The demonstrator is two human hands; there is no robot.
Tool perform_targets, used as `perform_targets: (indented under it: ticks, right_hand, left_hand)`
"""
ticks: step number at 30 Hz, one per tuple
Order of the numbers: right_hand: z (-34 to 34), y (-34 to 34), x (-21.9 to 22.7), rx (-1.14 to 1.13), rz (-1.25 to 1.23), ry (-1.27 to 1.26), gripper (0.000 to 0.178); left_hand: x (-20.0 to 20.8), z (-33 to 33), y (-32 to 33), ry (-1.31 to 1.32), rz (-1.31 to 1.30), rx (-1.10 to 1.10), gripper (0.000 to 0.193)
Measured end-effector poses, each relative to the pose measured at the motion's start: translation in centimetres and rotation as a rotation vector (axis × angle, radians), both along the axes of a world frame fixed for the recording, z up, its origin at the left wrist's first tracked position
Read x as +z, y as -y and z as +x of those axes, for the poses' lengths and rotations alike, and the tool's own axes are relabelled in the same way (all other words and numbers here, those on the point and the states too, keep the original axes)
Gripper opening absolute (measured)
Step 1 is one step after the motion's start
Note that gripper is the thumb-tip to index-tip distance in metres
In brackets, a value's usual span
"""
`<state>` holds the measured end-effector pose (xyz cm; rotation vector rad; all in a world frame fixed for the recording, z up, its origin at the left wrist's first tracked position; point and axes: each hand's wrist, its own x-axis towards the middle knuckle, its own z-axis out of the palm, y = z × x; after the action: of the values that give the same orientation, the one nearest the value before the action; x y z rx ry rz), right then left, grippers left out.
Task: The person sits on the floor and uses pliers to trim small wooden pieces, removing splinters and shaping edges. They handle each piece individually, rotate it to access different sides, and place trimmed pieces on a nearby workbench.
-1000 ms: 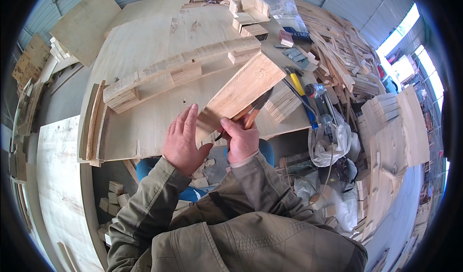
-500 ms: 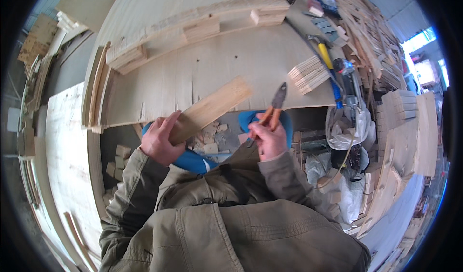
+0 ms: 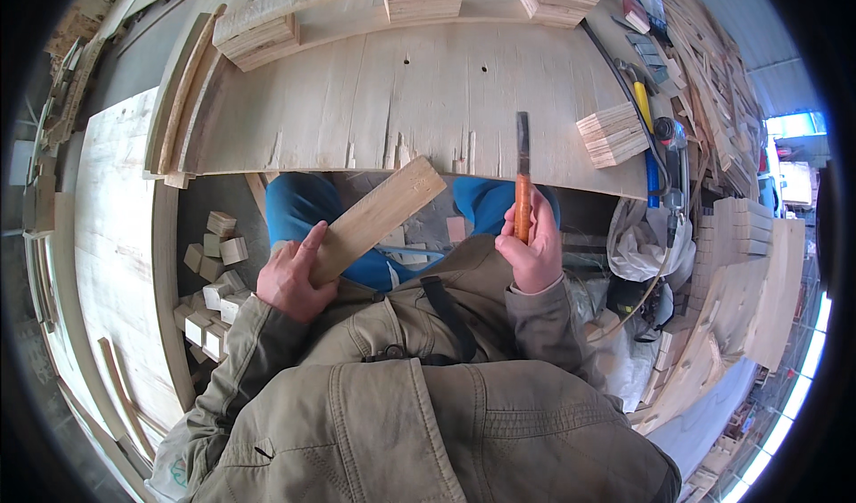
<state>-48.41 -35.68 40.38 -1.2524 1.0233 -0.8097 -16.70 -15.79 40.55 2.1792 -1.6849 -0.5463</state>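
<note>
My left hand [image 3: 294, 276] is closed round the near end of a flat wooden board [image 3: 383, 218]. The board slants up and to the right over my lap, its far end near the workbench edge. In my right hand [image 3: 533, 244] is a pair of pliers [image 3: 522, 160] with orange handles, gripped closed. Seen edge-on, the pliers point away from me, their dark jaws over the plywood bench top [image 3: 339, 102]. Pliers and board stay apart.
Small wooden blocks [image 3: 214, 307] are piled on the floor at left. On the bench's right side lie a stacked plywood block [image 3: 613, 136], a yellow-handled hammer [image 3: 642, 102] and a power tool [image 3: 667, 133]. A white plastic bag [image 3: 646, 244] hangs below. Layered blocks [image 3: 423, 4] line the far rail.
The pliers have turned edge-on and upright as my right hand moved slightly right. The board's far end has come down and left, nearer to me. The view has shifted.
</note>
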Motion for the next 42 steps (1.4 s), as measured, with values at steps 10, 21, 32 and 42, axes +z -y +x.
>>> perform_targets:
  ticks: [10,21,32,42]
  right_hand:
    - [2.4,-0.4,0.8,0.193,-0.644,-0.536,0.083]
    - [3.1,-0.9,-0.6,0.198,-0.7,-0.629,0.076]
    - [3.1,-1.2,-1.2,0.214,-0.722,-0.674,0.077]
    - [3.3,-1.0,-0.6,0.202,-0.731,-0.661,0.075]
  left_hand:
    - [-0.6,-0.4,-0.3,0.021,0.017,-0.008,0.099]
    - [0.1,-0.3,0.2,0.024,0.057,0.026,0.097]
    - [0.0,-0.1,0.2,0.0,0.093,0.032,0.098]
    - [0.1,0.4,0.2,-0.01,0.122,0.004,0.102]
